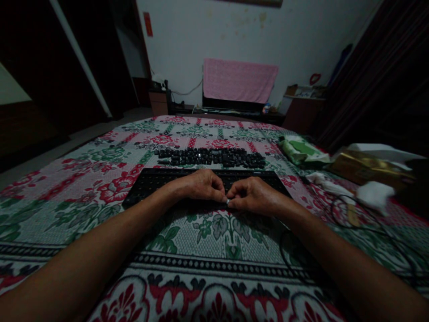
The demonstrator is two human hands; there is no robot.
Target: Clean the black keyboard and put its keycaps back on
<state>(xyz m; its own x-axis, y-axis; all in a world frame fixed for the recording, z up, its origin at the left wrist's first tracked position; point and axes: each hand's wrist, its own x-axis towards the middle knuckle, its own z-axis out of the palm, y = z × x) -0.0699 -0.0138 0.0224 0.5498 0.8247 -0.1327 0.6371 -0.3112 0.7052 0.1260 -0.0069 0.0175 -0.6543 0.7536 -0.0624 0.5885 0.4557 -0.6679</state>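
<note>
A black keyboard (144, 182) with its keycaps off lies across the patterned bedspread. Over its front middle, my left hand (204, 184) and my right hand (253, 195) meet fingertip to fingertip. Both hands are closed in a pinch. A small whitish bit (228, 201) shows at the fingertips of my right hand, too small to name. The left fingertips press close beside it, and I cannot make out what they hold. Behind the keyboard, loose black keycaps (214, 156) are spread in a long band.
On the right lie a green-and-white packet (301, 151), a gold box (368, 167), crumpled white tissue (375, 196) and a black cable (378, 228). A pink towel (239, 80) hangs at the far wall. The floral bedspread (214, 268) extends to the front.
</note>
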